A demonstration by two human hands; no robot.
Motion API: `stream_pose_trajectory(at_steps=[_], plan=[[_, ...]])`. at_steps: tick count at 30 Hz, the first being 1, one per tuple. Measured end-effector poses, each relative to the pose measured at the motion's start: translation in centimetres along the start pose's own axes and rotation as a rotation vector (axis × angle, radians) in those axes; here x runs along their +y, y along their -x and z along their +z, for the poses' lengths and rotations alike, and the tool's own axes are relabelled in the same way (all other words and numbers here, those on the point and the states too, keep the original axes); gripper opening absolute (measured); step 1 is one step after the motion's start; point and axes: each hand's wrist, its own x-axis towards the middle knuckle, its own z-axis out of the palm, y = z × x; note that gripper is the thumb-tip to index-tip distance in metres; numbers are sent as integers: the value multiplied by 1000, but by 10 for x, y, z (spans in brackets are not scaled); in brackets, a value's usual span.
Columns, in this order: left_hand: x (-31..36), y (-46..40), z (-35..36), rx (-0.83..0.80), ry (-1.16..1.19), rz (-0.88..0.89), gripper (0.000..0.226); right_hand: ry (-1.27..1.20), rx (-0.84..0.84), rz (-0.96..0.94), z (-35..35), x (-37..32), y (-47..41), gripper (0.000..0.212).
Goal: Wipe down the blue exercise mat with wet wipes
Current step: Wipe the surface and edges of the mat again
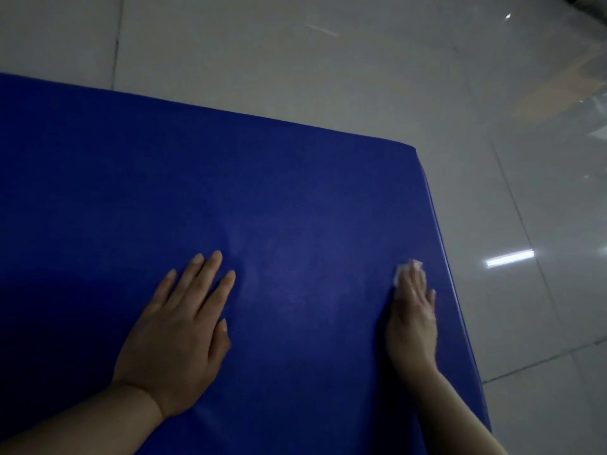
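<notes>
The blue exercise mat (203, 178) fills most of the view, its far right corner near the upper middle right. My left hand (177, 336) lies flat on the mat with fingers spread and straight, holding nothing. My right hand (414, 320) presses a white wet wipe (404, 270) onto the mat close to the right edge; fingers are straight over the wipe, which pokes out past the fingertips. A faint damp sheen shows on the mat between the two hands.
Glossy light grey floor tiles (328, 60) surround the mat at the back and right, with light reflections on them. The mat's right edge drops off just right of my right hand. A dark object (591, 3) sits at the top right corner.
</notes>
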Motion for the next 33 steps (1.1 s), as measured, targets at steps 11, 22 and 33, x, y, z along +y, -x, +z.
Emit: stream_pose_trajectory(at_steps=[11, 22, 33], plan=[[0, -1, -3, -44, 1, -11, 63, 71, -33, 204, -26, 34, -83, 49], [-2, -4, -3, -44, -22, -6, 63, 90, -118, -384, -5, -27, -103, 63], [-4, -7, -4, -27, -6, 8, 61, 21, -81, -321, 19, -68, -95, 49]])
